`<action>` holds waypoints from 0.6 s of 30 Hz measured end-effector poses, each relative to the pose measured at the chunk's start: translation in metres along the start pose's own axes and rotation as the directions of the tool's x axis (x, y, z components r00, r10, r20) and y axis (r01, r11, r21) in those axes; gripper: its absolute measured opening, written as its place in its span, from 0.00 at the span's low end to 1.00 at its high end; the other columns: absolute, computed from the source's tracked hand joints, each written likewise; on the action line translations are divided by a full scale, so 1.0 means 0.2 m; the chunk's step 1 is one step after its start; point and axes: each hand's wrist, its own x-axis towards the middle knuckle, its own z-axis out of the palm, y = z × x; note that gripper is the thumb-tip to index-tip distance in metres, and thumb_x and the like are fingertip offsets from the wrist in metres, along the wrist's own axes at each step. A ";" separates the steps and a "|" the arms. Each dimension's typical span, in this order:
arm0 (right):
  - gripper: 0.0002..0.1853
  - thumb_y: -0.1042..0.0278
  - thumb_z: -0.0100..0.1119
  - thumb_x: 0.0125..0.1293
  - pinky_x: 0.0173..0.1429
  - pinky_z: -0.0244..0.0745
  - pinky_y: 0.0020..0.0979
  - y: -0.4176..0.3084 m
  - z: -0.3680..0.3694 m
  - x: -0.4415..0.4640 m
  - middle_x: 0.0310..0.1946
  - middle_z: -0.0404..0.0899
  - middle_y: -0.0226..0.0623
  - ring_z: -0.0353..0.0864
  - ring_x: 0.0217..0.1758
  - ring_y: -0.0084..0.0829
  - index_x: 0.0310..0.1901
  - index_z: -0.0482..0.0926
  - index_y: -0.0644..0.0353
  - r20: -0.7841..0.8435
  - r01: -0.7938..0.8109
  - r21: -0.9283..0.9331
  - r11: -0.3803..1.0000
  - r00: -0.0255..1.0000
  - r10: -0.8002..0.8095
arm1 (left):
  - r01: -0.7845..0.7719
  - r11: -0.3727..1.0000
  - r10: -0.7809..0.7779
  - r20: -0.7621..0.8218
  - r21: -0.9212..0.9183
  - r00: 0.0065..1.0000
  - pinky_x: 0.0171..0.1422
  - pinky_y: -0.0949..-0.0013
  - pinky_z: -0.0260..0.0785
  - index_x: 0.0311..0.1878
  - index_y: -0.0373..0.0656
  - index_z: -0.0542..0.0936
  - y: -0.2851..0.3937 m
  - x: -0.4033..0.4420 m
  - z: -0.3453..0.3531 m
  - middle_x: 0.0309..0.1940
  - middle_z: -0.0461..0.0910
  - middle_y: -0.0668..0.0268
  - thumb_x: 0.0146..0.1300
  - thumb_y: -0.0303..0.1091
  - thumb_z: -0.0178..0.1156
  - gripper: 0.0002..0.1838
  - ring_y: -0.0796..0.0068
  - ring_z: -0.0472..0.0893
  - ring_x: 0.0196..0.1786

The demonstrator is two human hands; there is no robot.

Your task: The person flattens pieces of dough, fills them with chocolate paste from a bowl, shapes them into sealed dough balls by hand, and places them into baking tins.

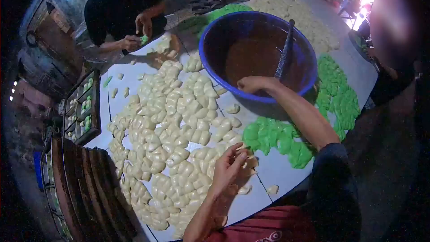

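A large blue basin (209,69) holds brown filling, and a speckled long-handled tool (285,51) leans inside it. My right hand (255,84) reaches over the basin's near rim, its fingers curled together; what they hold, if anything, is hidden. My left hand (231,166) is just above the pale dough pieces near the table's front, thumb and fingers near one another; I cannot make out anything between them. Many pale dough pieces (174,139) cover the left and middle of the white table (286,181). Green dough pieces (273,136) lie below and right of the basin.
Across the table, a co-worker (127,13) handles a small green piece (144,40). A divided tray (83,107) of green and pale pieces stands at the left edge, above stacked wooden trays (85,183). Another person's blurred head is at upper right, near a bright fire (367,0).
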 end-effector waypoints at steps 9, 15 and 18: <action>0.11 0.64 0.54 0.65 0.39 0.76 0.35 -0.10 -0.06 -0.19 0.33 0.82 0.33 0.82 0.35 0.29 0.40 0.81 0.61 -0.410 0.281 0.712 0.644 0.910 0.056 | -0.040 0.993 0.038 0.017 0.110 0.999 0.56 0.67 0.73 0.60 0.34 0.74 0.05 -0.02 -0.08 0.51 0.79 0.57 0.68 0.34 0.60 0.21 0.71 0.80 0.49; 0.09 0.62 0.57 0.70 0.29 0.73 0.21 -0.56 0.06 -0.48 0.31 0.79 0.30 0.78 0.27 0.19 0.43 0.72 0.57 -0.462 0.468 0.883 -0.051 0.882 0.094 | -0.316 0.942 0.307 0.088 0.117 0.948 0.60 0.65 0.70 0.60 0.34 0.74 0.11 0.06 -0.15 0.54 0.78 0.61 0.71 0.44 0.56 0.24 0.70 0.78 0.54; 0.07 0.66 0.56 0.71 0.33 0.77 0.22 -0.82 0.25 -0.53 0.34 0.80 0.30 0.81 0.31 0.19 0.44 0.73 0.58 -0.443 0.439 0.886 -0.148 0.896 0.007 | -0.263 0.949 0.267 -0.001 -0.176 0.964 0.64 0.61 0.68 0.60 0.35 0.74 0.17 -0.01 -0.21 0.52 0.78 0.61 0.73 0.50 0.50 0.26 0.68 0.76 0.58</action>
